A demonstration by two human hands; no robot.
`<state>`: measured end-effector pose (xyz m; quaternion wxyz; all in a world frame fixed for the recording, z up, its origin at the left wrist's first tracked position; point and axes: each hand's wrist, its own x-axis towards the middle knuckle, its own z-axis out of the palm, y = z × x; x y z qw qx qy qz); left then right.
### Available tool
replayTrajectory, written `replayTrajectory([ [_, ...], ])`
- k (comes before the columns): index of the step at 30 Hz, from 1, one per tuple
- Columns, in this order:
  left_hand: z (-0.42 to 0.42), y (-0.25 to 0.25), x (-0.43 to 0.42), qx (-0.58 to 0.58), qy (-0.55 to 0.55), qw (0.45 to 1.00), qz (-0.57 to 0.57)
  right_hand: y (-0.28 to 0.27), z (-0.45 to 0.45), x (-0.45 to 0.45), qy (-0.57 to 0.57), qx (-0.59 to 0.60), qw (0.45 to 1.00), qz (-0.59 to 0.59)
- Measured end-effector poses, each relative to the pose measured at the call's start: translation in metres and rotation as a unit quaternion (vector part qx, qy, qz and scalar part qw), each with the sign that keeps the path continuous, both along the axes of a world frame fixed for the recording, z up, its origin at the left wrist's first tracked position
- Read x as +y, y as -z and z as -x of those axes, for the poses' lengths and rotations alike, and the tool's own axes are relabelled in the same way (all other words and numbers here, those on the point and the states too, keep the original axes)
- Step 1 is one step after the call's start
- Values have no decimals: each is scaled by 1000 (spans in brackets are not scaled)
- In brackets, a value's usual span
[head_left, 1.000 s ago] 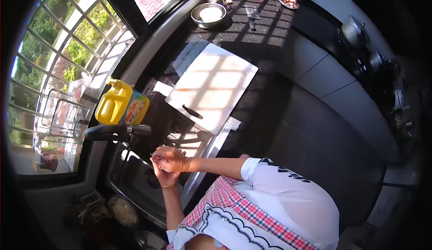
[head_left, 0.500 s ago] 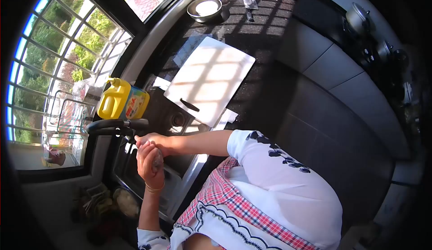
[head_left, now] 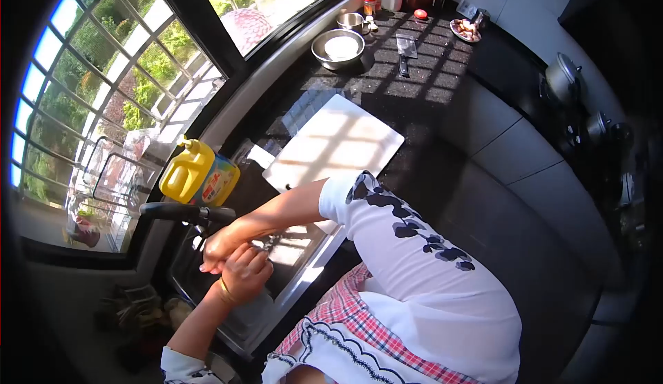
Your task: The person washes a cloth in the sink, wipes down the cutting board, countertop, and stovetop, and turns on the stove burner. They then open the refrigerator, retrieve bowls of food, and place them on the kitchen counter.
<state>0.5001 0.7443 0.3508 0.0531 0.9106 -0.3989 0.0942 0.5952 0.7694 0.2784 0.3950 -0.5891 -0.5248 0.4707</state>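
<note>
Over the sink [head_left: 186, 266], my two hands are pressed together just below the black faucet [head_left: 186, 213]. My left hand [head_left: 247, 273], with a thin bracelet at its wrist, is closed with its fingers curled against the other hand. My right hand [head_left: 222, 247] reaches in from above and is closed too, its fingers partly covered. Whatever lies between the palms is hidden. Past my right forearm, a white cutting board [head_left: 338, 139] lies across the counter. A yellow jug of detergent [head_left: 193, 175] stands behind the faucet, by the window.
Farther along the dark counter [head_left: 431, 73] are a metal bowl with something white [head_left: 338, 49], a small pot [head_left: 351, 21], a cleaver [head_left: 405, 52], a red round item [head_left: 420, 14] and a plate of food [head_left: 465, 30]. A lidded pot [head_left: 564, 79] stands at the right.
My view has shifted, so the counter things appear lower and to the right. My left hand has turned over against the right; the greyish shiny patch seen in it earlier is now hidden.
</note>
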Motion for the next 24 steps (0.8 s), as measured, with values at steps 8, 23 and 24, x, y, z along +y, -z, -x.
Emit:
replayTrajectory([
  [8, -22, 50, 7, 98, 27, 969, -223, 13, -9, 2, -7, -204, 978, 50],
  [23, 22, 83, 5, 8, -41, 993, -108, 57, -14, -59, 87, -3, 976, 197],
  [24, 33, 79, 6, -102, -72, 992, -22, 49, -13, -81, 107, 122, 960, 229],
])
